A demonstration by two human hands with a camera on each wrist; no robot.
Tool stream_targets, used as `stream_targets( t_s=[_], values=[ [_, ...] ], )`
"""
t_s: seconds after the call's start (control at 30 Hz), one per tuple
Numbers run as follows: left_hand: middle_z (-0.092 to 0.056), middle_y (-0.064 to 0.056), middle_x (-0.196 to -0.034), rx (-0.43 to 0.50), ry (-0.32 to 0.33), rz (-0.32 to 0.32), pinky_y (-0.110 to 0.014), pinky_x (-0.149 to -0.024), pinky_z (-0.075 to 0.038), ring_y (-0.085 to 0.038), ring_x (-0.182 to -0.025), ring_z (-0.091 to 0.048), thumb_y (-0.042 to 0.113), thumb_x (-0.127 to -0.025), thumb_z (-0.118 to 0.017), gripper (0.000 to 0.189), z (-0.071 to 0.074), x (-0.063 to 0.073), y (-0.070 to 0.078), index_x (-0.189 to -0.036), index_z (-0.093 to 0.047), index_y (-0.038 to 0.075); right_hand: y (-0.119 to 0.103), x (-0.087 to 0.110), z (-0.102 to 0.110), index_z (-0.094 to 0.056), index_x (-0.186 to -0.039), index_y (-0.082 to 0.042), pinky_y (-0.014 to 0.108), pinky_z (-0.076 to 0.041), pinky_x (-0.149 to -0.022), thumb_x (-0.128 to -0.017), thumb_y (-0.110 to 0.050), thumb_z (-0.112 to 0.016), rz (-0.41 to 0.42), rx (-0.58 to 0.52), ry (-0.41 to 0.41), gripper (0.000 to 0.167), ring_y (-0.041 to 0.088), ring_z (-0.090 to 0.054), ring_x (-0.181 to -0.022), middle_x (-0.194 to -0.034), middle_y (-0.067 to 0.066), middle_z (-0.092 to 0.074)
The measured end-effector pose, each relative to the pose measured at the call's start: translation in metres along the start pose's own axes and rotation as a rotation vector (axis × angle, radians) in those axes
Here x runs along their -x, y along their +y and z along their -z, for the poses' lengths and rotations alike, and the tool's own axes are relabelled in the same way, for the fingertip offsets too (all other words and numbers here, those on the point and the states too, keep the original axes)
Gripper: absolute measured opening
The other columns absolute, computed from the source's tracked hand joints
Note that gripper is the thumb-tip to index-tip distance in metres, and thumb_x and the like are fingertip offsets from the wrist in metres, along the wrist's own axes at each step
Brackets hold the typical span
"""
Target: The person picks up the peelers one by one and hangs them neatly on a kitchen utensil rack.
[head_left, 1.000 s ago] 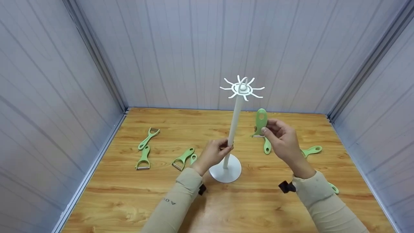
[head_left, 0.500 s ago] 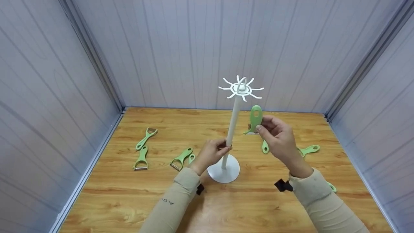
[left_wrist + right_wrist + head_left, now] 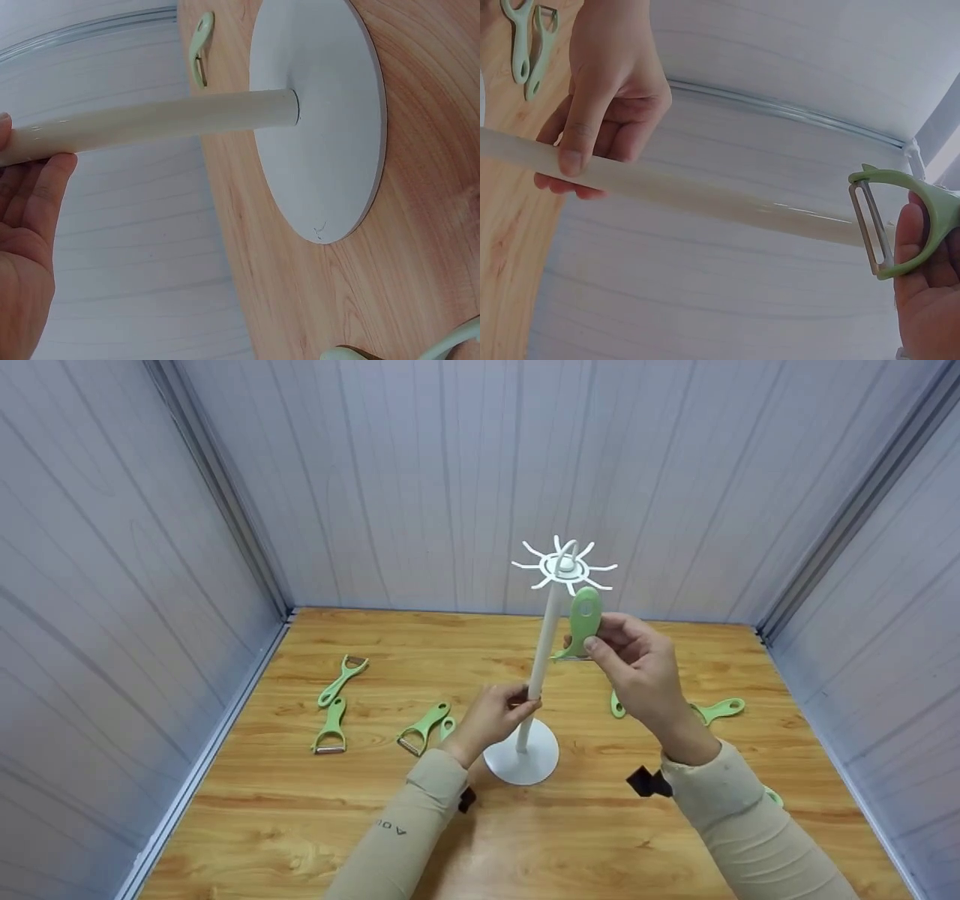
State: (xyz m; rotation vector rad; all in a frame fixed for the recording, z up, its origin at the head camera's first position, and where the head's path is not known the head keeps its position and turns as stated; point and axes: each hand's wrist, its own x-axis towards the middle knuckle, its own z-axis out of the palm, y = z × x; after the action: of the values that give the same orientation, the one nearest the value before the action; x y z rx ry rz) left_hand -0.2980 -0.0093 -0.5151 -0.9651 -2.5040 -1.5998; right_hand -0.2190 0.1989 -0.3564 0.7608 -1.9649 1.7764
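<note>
- Two bare hands in the head view, over a wood-grain table [image 3: 562, 847]. The left hand [image 3: 491, 716] grips a white pole [image 3: 546, 637] below its middle, thumb and fingers curled round it. The pole stands on a round base [image 3: 521, 765] and carries a ring of hooks [image 3: 566, 568]. The right hand [image 3: 641, 671] pinches a green peeler [image 3: 586, 619], holed handle up and blade end down, just right of the pole, near the hooks; touching or not, I cannot tell. Four loose peelers [image 3: 331, 727] lie to the left, three other peelers [image 3: 720, 709] to the right.
- Left wrist view: the left hand's fingertips wrap the pole; the base sits flat on the table.
- Right wrist view: the green peeler's metal blade [image 3: 871, 227] shows in front of the pole, the right hand's fingers against its frame.
</note>
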Motion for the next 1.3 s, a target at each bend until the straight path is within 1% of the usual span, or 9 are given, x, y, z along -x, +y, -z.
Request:
stream_targets(
  t_s=[0.13, 0.3, 0.33, 0.4, 0.53, 0.73, 0.97, 1.13, 1.3],
  values=[
    [-0.082, -0.019, -0.112, -0.010, 0.006, -0.017, -0.038, -0.093, -0.068, -0.032, -0.107, -0.081, 0.009, -0.106, -0.071, 0.015, -0.001, -0.001, -0.001, -0.113, -0.078, -0.002, -0.001, -0.003, -0.004, -0.063, -0.123, 0.023, 0.026, -0.066, -0.091, -0.103, 0.013, -0.059, -0.009, 0.006, 0.000, 0.022, 0.011, -0.080, -0.100, -0.106, -0.007, -0.082],
    [-0.082, -0.020, -0.112, -0.011, 0.010, -0.023, -0.038, -0.092, -0.068, -0.031, -0.106, -0.081, 0.008, -0.105, -0.072, 0.014, -0.001, -0.001, -0.002, -0.112, -0.078, -0.003, 0.003, -0.005, -0.008, -0.066, -0.123, 0.020, 0.028, -0.067, -0.088, -0.103, 0.012, -0.060, -0.059, 0.014, 0.022, 0.022, 0.013, -0.080, -0.098, -0.106, 0.008, -0.083],
    [-0.082, -0.019, -0.112, -0.012, 0.011, -0.023, -0.038, -0.092, -0.068, -0.031, -0.106, -0.081, 0.009, -0.106, -0.072, 0.015, -0.001, -0.001, -0.002, -0.112, -0.078, -0.003, 0.004, -0.005, -0.008, -0.066, -0.124, 0.019, 0.028, -0.067, -0.088, -0.103, 0.011, -0.061, -0.073, 0.016, 0.029, 0.022, 0.012, -0.080, -0.098, -0.105, 0.009, -0.083],
    [-0.082, -0.019, -0.112, -0.010, 0.012, -0.022, -0.038, -0.093, -0.068, -0.031, -0.107, -0.081, 0.010, -0.106, -0.072, 0.016, -0.001, 0.000, -0.002, -0.113, -0.078, -0.003, 0.006, -0.005, -0.010, -0.066, -0.124, 0.019, 0.027, -0.067, -0.087, -0.103, 0.011, -0.061, -0.093, 0.017, 0.037, 0.023, 0.011, -0.080, -0.097, -0.105, 0.007, -0.083],
    [-0.082, -0.020, -0.111, -0.005, 0.015, -0.032, -0.036, -0.092, -0.068, -0.032, -0.106, -0.081, 0.010, -0.105, -0.072, 0.016, -0.002, 0.000, -0.003, -0.113, -0.078, -0.003, 0.010, -0.004, -0.010, -0.066, -0.125, 0.020, 0.025, -0.067, -0.088, -0.103, 0.012, -0.061, -0.114, 0.017, 0.039, 0.024, 0.009, -0.080, -0.097, -0.103, -0.004, -0.083],
    [-0.082, -0.021, -0.111, 0.019, 0.017, -0.029, -0.036, -0.093, -0.068, -0.033, -0.106, -0.081, 0.008, -0.105, -0.072, 0.015, 0.000, -0.001, -0.002, -0.111, -0.078, -0.005, 0.014, -0.005, -0.007, -0.066, -0.126, 0.020, 0.023, -0.066, -0.086, -0.101, 0.012, -0.065, -0.107, 0.041, 0.038, 0.026, 0.008, -0.079, -0.096, -0.106, 0.001, -0.083],
    [-0.082, -0.019, -0.113, 0.006, -0.008, -0.016, -0.037, -0.095, -0.067, -0.031, -0.109, -0.081, 0.013, -0.108, -0.070, 0.018, 0.001, 0.000, -0.002, -0.114, -0.077, -0.001, 0.021, -0.004, 0.006, -0.063, -0.132, 0.018, 0.021, -0.064, -0.091, -0.099, 0.014, -0.067, -0.097, -0.013, 0.056, 0.033, 0.010, -0.077, -0.107, -0.114, -0.004, -0.081],
    [-0.082, -0.020, -0.113, 0.003, -0.007, -0.026, -0.038, -0.095, -0.068, -0.032, -0.109, -0.081, 0.012, -0.107, -0.070, 0.017, 0.001, 0.000, -0.002, -0.115, -0.077, -0.002, 0.027, 0.000, 0.020, -0.065, -0.135, 0.013, 0.020, -0.064, -0.092, -0.098, 0.014, -0.068, -0.073, 0.013, 0.076, 0.037, 0.010, -0.076, -0.111, -0.116, -0.004, -0.081],
    [-0.082, -0.019, -0.114, 0.002, -0.008, -0.026, -0.038, -0.095, -0.067, -0.032, -0.109, -0.080, 0.011, -0.107, -0.070, 0.017, 0.001, 0.000, -0.002, -0.115, -0.077, -0.002, 0.036, 0.006, 0.035, -0.065, -0.135, 0.013, 0.020, -0.063, -0.095, -0.098, 0.013, -0.070, -0.059, 0.047, 0.085, 0.038, 0.008, -0.076, -0.113, -0.119, -0.003, -0.080]
  ],
)
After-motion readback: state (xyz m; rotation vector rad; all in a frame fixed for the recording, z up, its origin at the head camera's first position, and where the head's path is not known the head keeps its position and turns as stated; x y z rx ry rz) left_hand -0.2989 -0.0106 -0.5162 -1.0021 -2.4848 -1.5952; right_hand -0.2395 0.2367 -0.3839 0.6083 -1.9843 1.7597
